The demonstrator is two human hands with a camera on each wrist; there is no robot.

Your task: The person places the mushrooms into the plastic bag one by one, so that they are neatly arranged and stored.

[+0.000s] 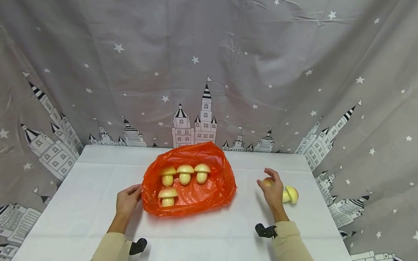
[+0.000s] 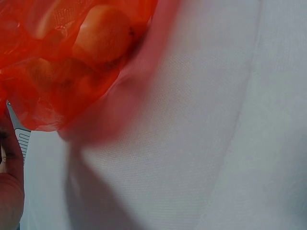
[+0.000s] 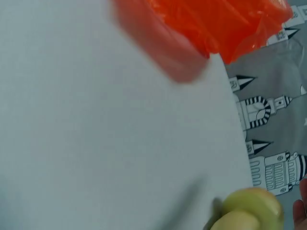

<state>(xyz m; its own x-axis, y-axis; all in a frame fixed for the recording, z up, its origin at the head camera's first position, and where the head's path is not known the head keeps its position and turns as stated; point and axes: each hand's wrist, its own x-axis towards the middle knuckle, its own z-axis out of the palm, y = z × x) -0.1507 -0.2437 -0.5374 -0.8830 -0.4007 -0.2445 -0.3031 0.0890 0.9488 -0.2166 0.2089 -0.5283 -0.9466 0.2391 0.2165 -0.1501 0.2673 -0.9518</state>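
A red plastic bag (image 1: 205, 210) lies with its mouth spread wide, and several yellow toy mushrooms (image 1: 185, 174) sit inside. At its left side, my left hand (image 1: 126, 201) pinches the bag's edge; the fingertips are partly hidden by the plastic. In the left wrist view only part of that hand (image 2: 10, 182) shows, beside the bag (image 2: 57, 91). My right hand (image 1: 273, 191) reaches around a mushroom (image 1: 268, 181), thumb and fingers spread apart. The right wrist view shows a gap between this mushroom (image 3: 254, 206) and the fingertips (image 3: 299, 211).
Another toy mushroom (image 1: 290, 194) lies on its side just right of my right hand. Everything stands on a white-covered table (image 1: 203, 244). Behind its far edge hangs a grey curtain (image 1: 145, 64) printed with castles and stars.
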